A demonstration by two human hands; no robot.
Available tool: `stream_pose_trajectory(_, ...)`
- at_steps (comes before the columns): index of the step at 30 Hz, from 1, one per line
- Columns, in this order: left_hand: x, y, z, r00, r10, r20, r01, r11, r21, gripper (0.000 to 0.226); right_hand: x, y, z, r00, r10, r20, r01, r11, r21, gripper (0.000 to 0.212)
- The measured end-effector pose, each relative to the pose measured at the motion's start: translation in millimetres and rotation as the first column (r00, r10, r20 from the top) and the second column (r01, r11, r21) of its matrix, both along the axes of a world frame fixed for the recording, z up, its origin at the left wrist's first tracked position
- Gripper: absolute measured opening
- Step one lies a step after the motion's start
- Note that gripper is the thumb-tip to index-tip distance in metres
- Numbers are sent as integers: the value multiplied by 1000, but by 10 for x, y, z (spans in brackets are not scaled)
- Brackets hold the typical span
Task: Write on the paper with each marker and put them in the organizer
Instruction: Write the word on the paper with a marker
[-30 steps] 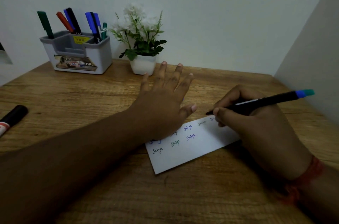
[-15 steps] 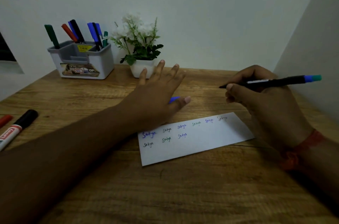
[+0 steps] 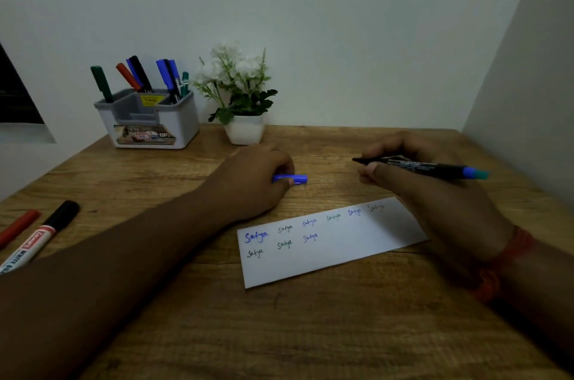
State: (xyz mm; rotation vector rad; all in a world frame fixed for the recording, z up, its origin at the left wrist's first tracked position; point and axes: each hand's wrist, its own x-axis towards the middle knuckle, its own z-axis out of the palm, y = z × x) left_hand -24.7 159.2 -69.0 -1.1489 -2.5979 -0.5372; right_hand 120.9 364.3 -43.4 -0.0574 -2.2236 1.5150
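Marker in hand: the right hand pinches a black marker near its bare tip, fingers curled round the barrel, held off the paper and above the counter.
Marker axis: it lies nearly level, tip pointing left toward the left hand, blue and teal tail end sticking out to the right past the knuckles.
Blue cap: the left hand curls over a blue cap lying on the counter, fingertips and thumb closing on its left end; the right end shows clear of the hand. Its long axis runs left to right.
Arms: the left forearm reaches in from the lower left across the counter; the right wrist, with a red thread band, comes in from the lower right.
Paper: a white paper strip lies flat just nearer the viewer than both hands, long axis tilted up to the right, with small handwritten words in several colours.
Organizer: a grey organizer stands at the far left by the wall, holding upright markers, beside a potted plant.
Loose markers: a whiteboard marker with a black cap and a red marker lie at the left edge.
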Motion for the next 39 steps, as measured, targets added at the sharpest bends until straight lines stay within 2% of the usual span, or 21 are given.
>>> stream_pose_trajectory(6,64,22,33,990,-138,24,129,964,231,13,-12,-17,-7,999,43,3,-42,997,-60,12)
stream_pose_trajectory(10,122,64,34,984,-180,-2,173,942,287,14,3,-13,-19,996,85,-8,-85,996,-41,16)
stream_pose_trajectory(16,140,74,38,983,-181,-34,183,941,284,14,25,-36,-16,993,117,-16,-118,989,-86,16)
stream_pose_trajectory(25,207,97,62,972,-213,-101,232,941,248,12,34,-69,1,992,126,17,-125,992,-35,17)
stream_pose_trajectory(33,218,105,63,957,-257,-137,281,935,214,10,22,-91,-3,993,121,6,-120,988,-96,16)
stream_pose_trajectory(37,225,136,58,944,-295,-147,321,924,207,10,15,-76,-19,995,101,6,-101,995,11,14)
stream_pose_trajectory(39,235,158,53,936,-317,-150,343,918,199,10,12,-78,-31,994,107,-8,-107,994,5,11)
